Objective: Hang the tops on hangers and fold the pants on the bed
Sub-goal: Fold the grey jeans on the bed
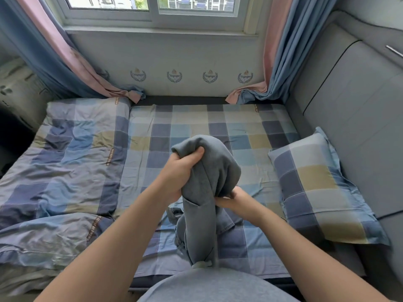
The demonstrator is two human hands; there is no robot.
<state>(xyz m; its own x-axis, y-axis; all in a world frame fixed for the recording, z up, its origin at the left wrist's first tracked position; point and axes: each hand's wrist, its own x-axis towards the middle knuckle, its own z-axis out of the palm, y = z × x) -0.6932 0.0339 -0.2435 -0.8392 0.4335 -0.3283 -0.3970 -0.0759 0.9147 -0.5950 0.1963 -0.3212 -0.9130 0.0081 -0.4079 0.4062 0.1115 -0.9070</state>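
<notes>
Finding: the grey garment is held up over the middle of the bed, clear of the sheet at its upper end. Its long axis runs nearly upright, from a bunched top down towards the person's body, and the lower end hangs close to the near edge of the bed.

Left hand: fist clamped round the bunched top of the garment, thumb over the fabric. This hand is the higher and farther of the two.

Right hand: fingers pinched on a fold at the garment's right side, lower down and nearer the body. The two hands are near each other, with the garment between them.

Whether the garment is a top or a pair of pants cannot be told while it is bunched. Judgement: it needs spreading out along its length before it can be hung or folded.

Surroundings: a second, bluish garment lies crumpled on the sheet directly beneath the hanging one, and would lie under anything set down there. A checked quilt covers the left part of the bed; a matching pillow lies at the right, against a grey padded panel. The sheet beyond the hands is bare. No hanger is in view.
</notes>
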